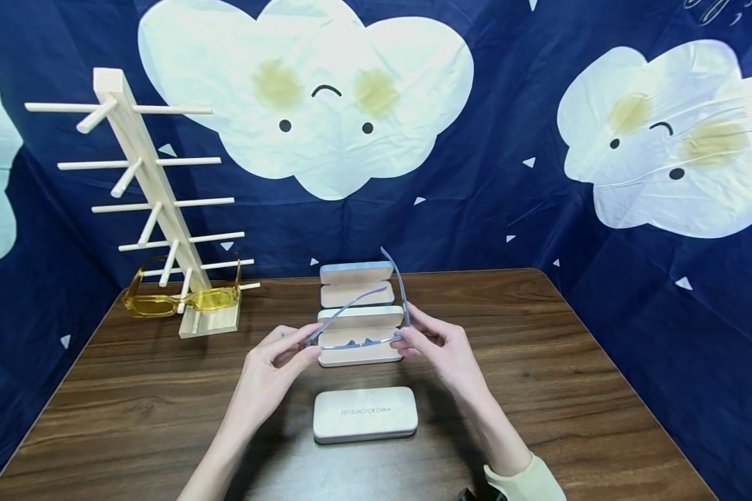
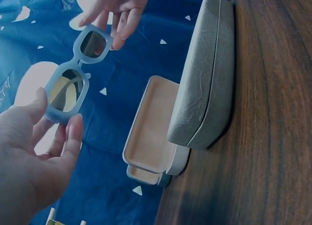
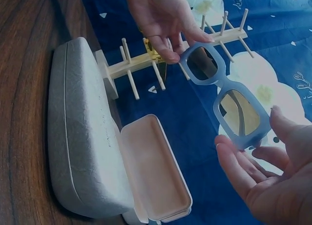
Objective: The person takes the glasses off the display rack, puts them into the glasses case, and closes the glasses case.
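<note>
Both hands hold a pair of light blue sunglasses up over the cases, temples unfolded and pointing away. My left hand pinches the left end of the frame between thumb and fingers. At the opposite end, my right hand grips the corner by the hinge. The thick blue rims and dark lenses of the sunglasses face the right wrist camera. Behind them lies an open glasses case with a pale lining, partly covered by the frame. Nearer to me is a closed whitish case with lettering on its lid.
Another open case stands at the table's back edge. On the left rises a wooden display rack with pegs, yellow sunglasses hanging low on it. A dark blue cloth with cloud prints hangs behind the wooden table.
</note>
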The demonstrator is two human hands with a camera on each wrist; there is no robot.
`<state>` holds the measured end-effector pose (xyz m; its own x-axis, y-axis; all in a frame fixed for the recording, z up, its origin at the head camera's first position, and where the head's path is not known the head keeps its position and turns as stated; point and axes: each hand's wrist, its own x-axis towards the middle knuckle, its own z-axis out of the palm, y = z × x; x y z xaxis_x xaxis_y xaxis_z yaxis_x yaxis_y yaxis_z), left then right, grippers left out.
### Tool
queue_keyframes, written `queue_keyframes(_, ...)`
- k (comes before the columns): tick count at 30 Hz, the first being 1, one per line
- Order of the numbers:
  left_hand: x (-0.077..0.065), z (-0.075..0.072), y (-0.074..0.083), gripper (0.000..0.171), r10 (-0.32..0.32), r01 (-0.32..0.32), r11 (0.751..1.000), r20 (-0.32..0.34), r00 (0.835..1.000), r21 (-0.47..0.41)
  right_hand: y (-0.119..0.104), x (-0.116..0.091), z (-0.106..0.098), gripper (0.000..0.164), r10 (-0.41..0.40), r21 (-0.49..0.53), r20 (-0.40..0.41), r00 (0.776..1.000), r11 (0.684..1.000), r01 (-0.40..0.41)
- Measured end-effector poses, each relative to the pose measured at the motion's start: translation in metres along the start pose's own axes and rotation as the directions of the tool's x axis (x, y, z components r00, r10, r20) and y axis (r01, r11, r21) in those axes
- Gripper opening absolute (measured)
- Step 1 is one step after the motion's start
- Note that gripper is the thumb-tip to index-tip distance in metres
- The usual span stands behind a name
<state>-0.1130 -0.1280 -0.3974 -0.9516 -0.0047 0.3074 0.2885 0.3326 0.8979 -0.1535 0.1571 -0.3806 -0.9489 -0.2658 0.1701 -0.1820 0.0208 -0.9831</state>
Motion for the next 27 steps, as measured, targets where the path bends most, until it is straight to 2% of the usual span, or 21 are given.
queue_keyframes(13,-0.0014,0.0011,-0.0017,0.032,-0.006,0.006,1.0,-0.023,1.0,0.008,0.0049,0.0012,-0.002,0.056,-0.027,-0.099,0.025,0.999,0.995,0.029)
queue_keyframes(27,0.001,0.0007,-0.0035,0.03,0.058,-0.056,0.997,-0.028,0.998,0.052,0.0016,0.0019,-0.0017,0.054,-0.056,-0.173,0.006,0.998,0.983,0.056)
